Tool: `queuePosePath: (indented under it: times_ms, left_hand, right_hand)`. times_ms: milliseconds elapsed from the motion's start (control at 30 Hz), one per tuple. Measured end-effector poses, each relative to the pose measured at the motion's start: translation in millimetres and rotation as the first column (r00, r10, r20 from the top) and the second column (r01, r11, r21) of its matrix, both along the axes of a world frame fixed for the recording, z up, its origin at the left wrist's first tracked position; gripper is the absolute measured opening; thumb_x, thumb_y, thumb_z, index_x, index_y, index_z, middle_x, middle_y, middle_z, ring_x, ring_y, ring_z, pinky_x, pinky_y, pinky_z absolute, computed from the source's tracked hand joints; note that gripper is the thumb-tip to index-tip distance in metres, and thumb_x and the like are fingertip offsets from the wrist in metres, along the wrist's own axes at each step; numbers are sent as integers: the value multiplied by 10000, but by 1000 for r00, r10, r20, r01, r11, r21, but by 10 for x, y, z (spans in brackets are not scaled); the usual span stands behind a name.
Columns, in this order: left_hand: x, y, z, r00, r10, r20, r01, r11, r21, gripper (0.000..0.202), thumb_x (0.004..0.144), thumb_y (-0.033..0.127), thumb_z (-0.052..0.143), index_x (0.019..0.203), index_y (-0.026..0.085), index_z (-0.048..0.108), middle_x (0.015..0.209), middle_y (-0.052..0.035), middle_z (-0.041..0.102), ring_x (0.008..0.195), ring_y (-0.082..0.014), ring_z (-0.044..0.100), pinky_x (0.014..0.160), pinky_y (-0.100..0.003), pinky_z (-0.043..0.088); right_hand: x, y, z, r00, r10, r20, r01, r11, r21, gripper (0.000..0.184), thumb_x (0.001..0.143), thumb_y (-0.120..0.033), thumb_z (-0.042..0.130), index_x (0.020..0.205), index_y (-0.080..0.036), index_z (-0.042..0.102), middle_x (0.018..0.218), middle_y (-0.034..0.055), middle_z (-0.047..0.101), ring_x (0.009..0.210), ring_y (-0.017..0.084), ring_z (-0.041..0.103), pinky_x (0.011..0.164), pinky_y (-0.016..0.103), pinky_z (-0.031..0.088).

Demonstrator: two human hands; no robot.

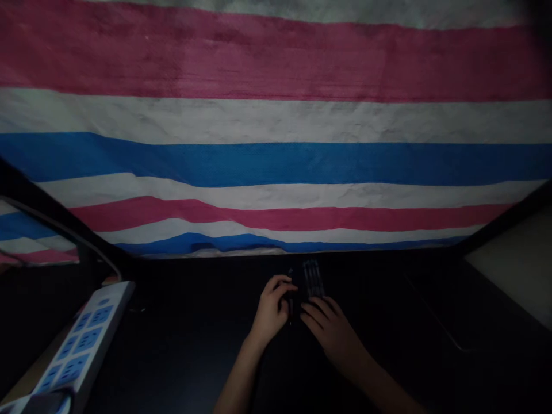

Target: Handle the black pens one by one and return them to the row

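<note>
My left hand [271, 306] is above the dark tabletop [194, 345], its fingers curled toward the thumb around something dark that I cannot make out. My right hand [330, 328] lies just to the right, palm down, with its fingers stretched out and slightly apart. Its fingertips reach the near end of a small, clear, ridged object [313, 278] with faint bluish glints in rows. The low light hides what kind of object this is. A thin, pale line shows in the gap between the two hands.
A white power strip [103, 328] with blue sockets lies along the left side, a dark plug at its near end. A striped red, white and blue tarpaulin [276, 164] hangs behind the table. On the right, a dark flat thing [452, 316] with a thin, pale edge is barely visible.
</note>
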State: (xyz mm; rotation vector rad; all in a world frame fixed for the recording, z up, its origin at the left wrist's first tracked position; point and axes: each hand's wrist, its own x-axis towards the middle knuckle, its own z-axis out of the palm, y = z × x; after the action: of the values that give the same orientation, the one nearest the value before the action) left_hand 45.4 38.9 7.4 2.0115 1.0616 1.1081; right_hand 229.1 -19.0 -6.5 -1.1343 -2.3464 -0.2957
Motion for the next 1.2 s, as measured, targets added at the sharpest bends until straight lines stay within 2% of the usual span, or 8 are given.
queuePosePath:
  times_ms: [67, 233, 433, 700, 833, 967, 1033, 1200]
  left_hand:
    - [-14, -1, -10, 997, -11, -70, 14, 999, 32, 506, 606, -100, 411, 919, 202, 671, 1093, -68, 561, 999, -217, 546, 890, -379, 463]
    - [-13, -13, -14, 986, -33, -161, 40, 998, 40, 364, 756, -21, 455, 933, 212, 670, 1106, -77, 554, 977, -209, 558, 853, -360, 483]
    - [1, -26, -23, 984, -34, -173, 48, 996, 73, 327, 831, 48, 482, 1050, 226, 647, 1145, -86, 558, 1006, -212, 558, 876, -373, 484]
    - [19, -12, -21, 982, -40, -185, 56, 995, 82, 291, 860, 91, 496, 1069, 232, 639, 1143, -83, 575, 1026, -220, 556, 888, -389, 482]
    - [16, -15, -18, 986, -40, -160, 52, 996, 73, 279, 859, 101, 498, 1055, 234, 645, 1116, -81, 588, 1027, -222, 562, 897, -395, 478]
    - [18, -13, -14, 996, -16, -92, 20, 999, 42, 267, 858, 114, 501, 1051, 228, 647, 1097, -80, 599, 1034, -217, 569, 910, -379, 469]
    - [17, -2, -9, 999, 21, -29, -21, 1000, 13, 259, 857, 122, 501, 1048, 219, 647, 1064, -76, 610, 962, -200, 597, 866, -351, 486]
    - [2, 23, 44, 979, 174, 109, -166, 982, -85, 197, 836, 189, 546, 984, 197, 676, 933, -57, 649, 783, -178, 614, 748, -305, 486]
  right_hand:
    - [-14, 13, -28, 999, -4, 38, 2, 999, 48, 225, 897, -116, 465, 1013, -199, 640, 1021, 40, 684, 1018, 228, 533, 975, 464, 313]
    - [-39, -17, -4, 997, -33, 69, 31, 999, 42, 184, 875, -98, 502, 965, -177, 642, 974, 55, 674, 963, 226, 542, 898, 419, 392]
    - [-29, -37, -2, 997, -27, 66, 26, 1000, 13, 185, 869, -56, 490, 949, -148, 629, 941, 85, 664, 940, 226, 555, 798, 349, 464]
    - [-27, -25, 92, 999, 36, 25, -36, 999, 1, 240, 897, -55, 412, 911, -142, 635, 840, 71, 666, 781, 179, 578, 719, 305, 480]
    - [-29, -37, 140, 996, 87, -11, -87, 996, 30, 269, 911, -65, 381, 915, -137, 640, 857, 69, 679, 787, 170, 588, 743, 312, 489]
    - [-6, -72, 214, 983, 142, -120, -126, 983, 131, 250, 915, -81, 403, 956, -137, 643, 890, 81, 695, 850, 177, 615, 764, 330, 512]
    - [15, -102, 241, 968, 157, -196, -121, 976, 182, 230, 906, -78, 432, 985, -136, 640, 910, 83, 701, 876, 176, 630, 776, 330, 528]
    - [48, -185, 248, 892, 65, -448, 45, 972, 230, 230, 845, -42, 549, 1022, -165, 631, 902, 61, 705, 873, 168, 664, 729, 309, 572]
